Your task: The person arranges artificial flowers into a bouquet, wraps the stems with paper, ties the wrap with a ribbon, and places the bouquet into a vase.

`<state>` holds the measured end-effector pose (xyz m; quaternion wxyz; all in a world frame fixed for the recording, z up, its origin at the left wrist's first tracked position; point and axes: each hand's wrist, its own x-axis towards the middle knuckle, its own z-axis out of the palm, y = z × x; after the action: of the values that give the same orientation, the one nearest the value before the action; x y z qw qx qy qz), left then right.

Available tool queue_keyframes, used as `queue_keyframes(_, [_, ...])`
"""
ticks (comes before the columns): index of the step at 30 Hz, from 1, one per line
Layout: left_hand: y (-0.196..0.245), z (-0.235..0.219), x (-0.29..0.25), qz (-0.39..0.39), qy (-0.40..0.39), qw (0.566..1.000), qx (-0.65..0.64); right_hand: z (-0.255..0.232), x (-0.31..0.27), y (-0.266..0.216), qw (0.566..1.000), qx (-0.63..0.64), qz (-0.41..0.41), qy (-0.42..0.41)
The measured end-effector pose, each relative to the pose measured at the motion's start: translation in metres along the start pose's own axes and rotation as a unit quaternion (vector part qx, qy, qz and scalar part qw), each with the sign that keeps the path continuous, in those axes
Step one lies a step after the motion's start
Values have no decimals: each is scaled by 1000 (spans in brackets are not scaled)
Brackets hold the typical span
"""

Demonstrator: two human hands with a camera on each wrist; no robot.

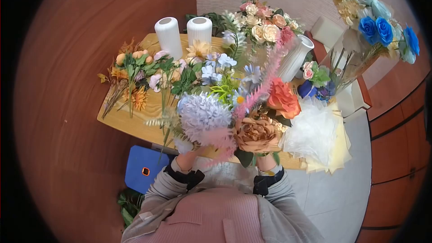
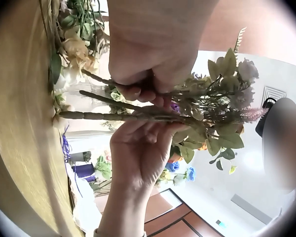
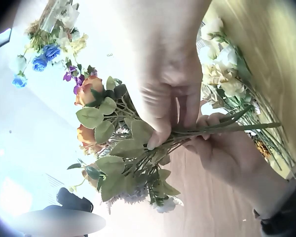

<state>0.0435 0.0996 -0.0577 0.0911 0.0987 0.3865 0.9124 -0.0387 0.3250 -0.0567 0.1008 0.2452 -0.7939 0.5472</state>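
Note:
Both hands hold one mixed bunch of artificial flowers in front of the chest. In the head view its top shows a lavender pompom bloom [image 1: 206, 118], a brown rose [image 1: 255, 134], an orange rose [image 1: 284, 99] and pink feathery sprigs [image 1: 258, 94]. My left hand [image 3: 232, 155] curls its fingers round the green stems [image 3: 251, 127] low on the bunch. Just above it, my right hand [image 3: 167, 94] pinches the stems between thumb and fingers, against the leaves [image 3: 121, 153]. Bare stem ends [image 2: 84, 116] stick out below the hands in the left wrist view.
On the wooden table [image 1: 153, 117] stand two white ribbed vases [image 1: 168, 38]; another white vase [image 1: 294, 58] leans at right. Loose flowers [image 1: 135, 76] lie left. White wrapping sheets [image 1: 312, 130] cover the right end. A blue stool [image 1: 144, 168] stands below the table's left front.

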Motion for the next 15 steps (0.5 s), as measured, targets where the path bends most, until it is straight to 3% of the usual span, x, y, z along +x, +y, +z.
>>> queue_keyframes(1, [-1, -4, -1, 27, -9, 998, 48, -6, -23, -1, 998, -55, -29, -16])
queue_keyframes(3, [-4, -11, -4, 54, -18, 994, 95, -3, -14, 18, 981, -165, -87, -47])
queue_keyframes(4, [1, -9, -5, 78, -29, 987, 137, -12, -8, -12, 981, -164, -87, -48])
queue_keyframes(5, [8, -4, -6, 101, -39, 978, 178, -30, 5, -70, 995, -1, 41, -94])
queue_keyframes(6, [16, 1, -7, 124, -50, 966, 219, -40, 12, -102, 963, 163, 167, -135])
queue_keyframes(7, [24, 7, -8, 147, -60, 953, 260, -36, 12, -93, 987, 80, 84, -115])
queue_keyframes(9, [41, 20, -9, 192, -79, 918, 339, -28, -2, -60, 988, 44, 98, -115])
queue_keyframes(10, [51, 29, -7, 191, -78, 918, 339, -27, -7, -50, 988, 7, 110, -113])
queue_keyframes(11, [61, 39, -3, 168, -99, 916, 350, -33, 0, -66, 991, 22, 40, -124])
queue_keyframes(15, [57, 45, 1, 137, -131, 930, 316, -41, -31, -57, 991, 27, 43, -125])
